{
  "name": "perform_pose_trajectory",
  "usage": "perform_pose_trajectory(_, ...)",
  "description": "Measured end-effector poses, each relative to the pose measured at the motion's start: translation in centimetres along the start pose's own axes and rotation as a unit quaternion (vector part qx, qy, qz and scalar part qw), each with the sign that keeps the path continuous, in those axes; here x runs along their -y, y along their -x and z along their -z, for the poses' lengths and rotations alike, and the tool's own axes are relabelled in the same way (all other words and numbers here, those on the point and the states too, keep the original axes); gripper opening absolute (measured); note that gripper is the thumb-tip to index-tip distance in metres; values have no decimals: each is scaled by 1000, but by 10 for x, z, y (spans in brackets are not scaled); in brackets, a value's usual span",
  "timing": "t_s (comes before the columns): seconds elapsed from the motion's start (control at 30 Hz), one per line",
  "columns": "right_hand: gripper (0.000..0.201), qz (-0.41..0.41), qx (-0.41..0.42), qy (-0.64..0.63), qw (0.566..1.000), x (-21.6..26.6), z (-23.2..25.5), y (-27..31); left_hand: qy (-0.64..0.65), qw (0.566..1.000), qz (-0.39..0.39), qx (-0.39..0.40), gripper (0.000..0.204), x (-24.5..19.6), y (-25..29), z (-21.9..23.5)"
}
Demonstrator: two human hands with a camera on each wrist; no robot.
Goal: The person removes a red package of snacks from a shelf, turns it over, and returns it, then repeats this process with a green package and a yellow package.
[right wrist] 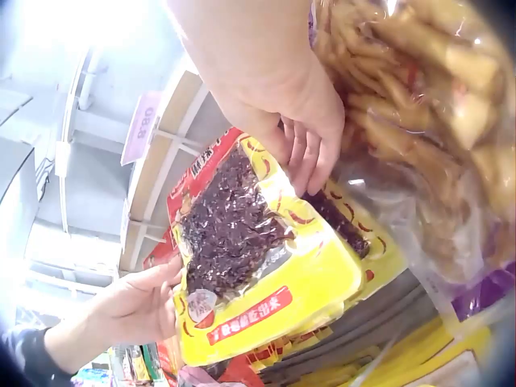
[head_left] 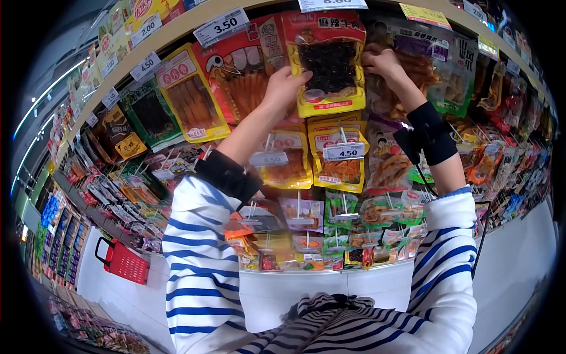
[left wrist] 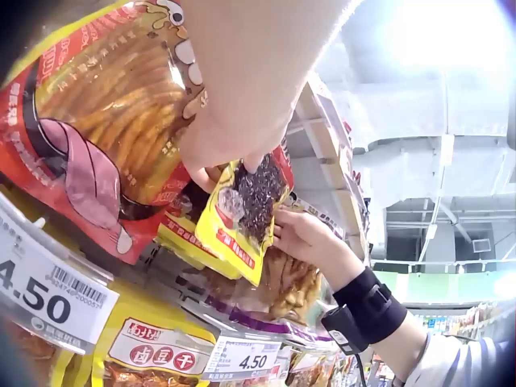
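A red and yellow pack of dark dried meat hangs at the top of the rack in the head view. My left hand grips its left edge, thumb on the front. On the opposite edge is my right hand, its fingers bent around the side. In the right wrist view the pack stands tilted away from a similar pack behind it, with the right hand at its upper edge. The left wrist view shows the pack between both hands.
Large packs of orange-brown strips hang at the left, clear bags at the right. Price tags on hooks stick out below. A red basket stands on the floor at the left.
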State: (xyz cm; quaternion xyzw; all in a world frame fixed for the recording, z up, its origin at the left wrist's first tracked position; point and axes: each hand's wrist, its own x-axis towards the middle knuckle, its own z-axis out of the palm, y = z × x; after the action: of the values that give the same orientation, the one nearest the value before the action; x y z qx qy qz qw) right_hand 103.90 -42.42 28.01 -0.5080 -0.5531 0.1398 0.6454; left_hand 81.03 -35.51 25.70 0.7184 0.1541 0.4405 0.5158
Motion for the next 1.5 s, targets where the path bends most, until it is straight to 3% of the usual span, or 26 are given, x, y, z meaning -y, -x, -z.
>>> perform_pose_trajectory(0.03,25,4,4,7,1000,-3,1,-1,32,999,-31,-9,29,2,-2,-3)
perform_pose_trajectory(0.1,22,13,13,22,1000,-8,2,-3,36,998,-16,-46,20,4,-5,-5)
perform_pose_trajectory(0.2,24,145,-2,155,977,-17,1,-5,48,998,-7,-42,19,3,-8,-2)
perform_pose_trajectory(0.33,21,241,-12,171,955,-26,-3,-3,70,997,35,-4,21,-6,-4,0)
perform_pose_trajectory(0.43,22,132,-10,79,988,-21,-3,4,67,996,56,10,23,-5,-5,2)
perform_pose_trajectory(0.53,24,82,-9,25,996,-12,-4,12,73,995,68,11,24,-4,-7,3)
perform_pose_trajectory(0.63,25,74,23,39,996,-9,-1,14,96,994,56,-1,19,-6,-3,-2)
perform_pose_trajectory(0.73,23,137,57,50,988,-7,-4,18,114,992,47,-9,17,-12,3,-7)
perform_pose_trajectory(0.83,23,185,38,138,972,-16,-5,8,118,992,44,3,18,-5,-1,-3)
perform_pose_trajectory(1.03,34,75,94,-31,992,-17,-12,6,87,994,50,48,26,-14,2,-2)
perform_pose_trajectory(1.13,30,31,86,-90,992,-15,-15,8,96,993,46,57,27,-9,1,3)
perform_pose_trajectory(1.3,28,48,34,-104,993,-15,-17,8,79,995,26,61,26,-6,1,6)
perform_pose_trajectory(1.43,27,78,101,-50,991,-22,8,-4,23,999,-5,36,25,-3,0,9)
perform_pose_trajectory(1.5,28,85,83,-45,992,-20,15,-3,30,999,-6,34,24,-5,3,8)
